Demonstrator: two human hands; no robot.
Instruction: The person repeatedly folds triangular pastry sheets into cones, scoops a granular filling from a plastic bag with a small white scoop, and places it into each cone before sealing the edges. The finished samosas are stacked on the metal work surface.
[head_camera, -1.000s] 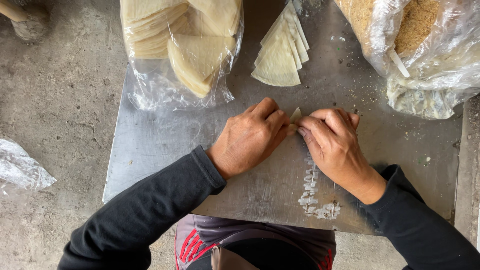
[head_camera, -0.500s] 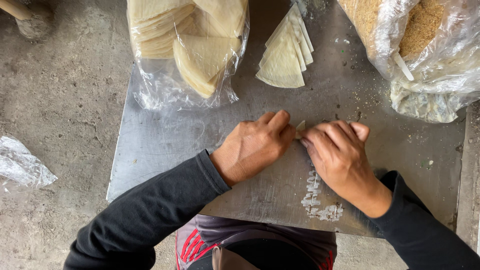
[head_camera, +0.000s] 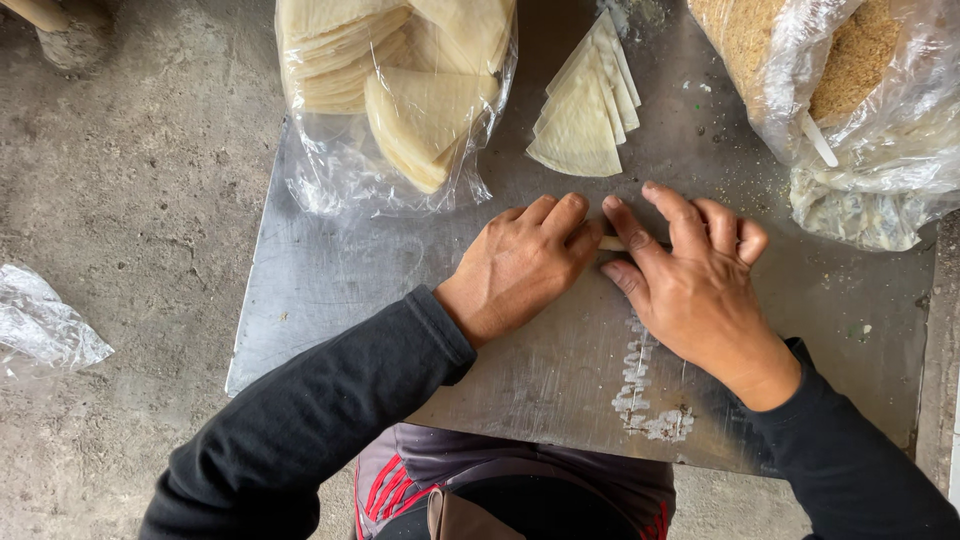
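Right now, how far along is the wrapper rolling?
No finished rolls show. In hand: left hand and right hand press one pale wrapper piece on the metal sheet. Left: a fan of cut wrappers and a bag of wrappers.

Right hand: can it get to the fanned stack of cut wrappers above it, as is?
Probably yes. The right hand lies just below the fanned wrapper stack, with only bare metal tray between them. But it and the left hand are pressing a small wrapper piece, so it would have to let go.
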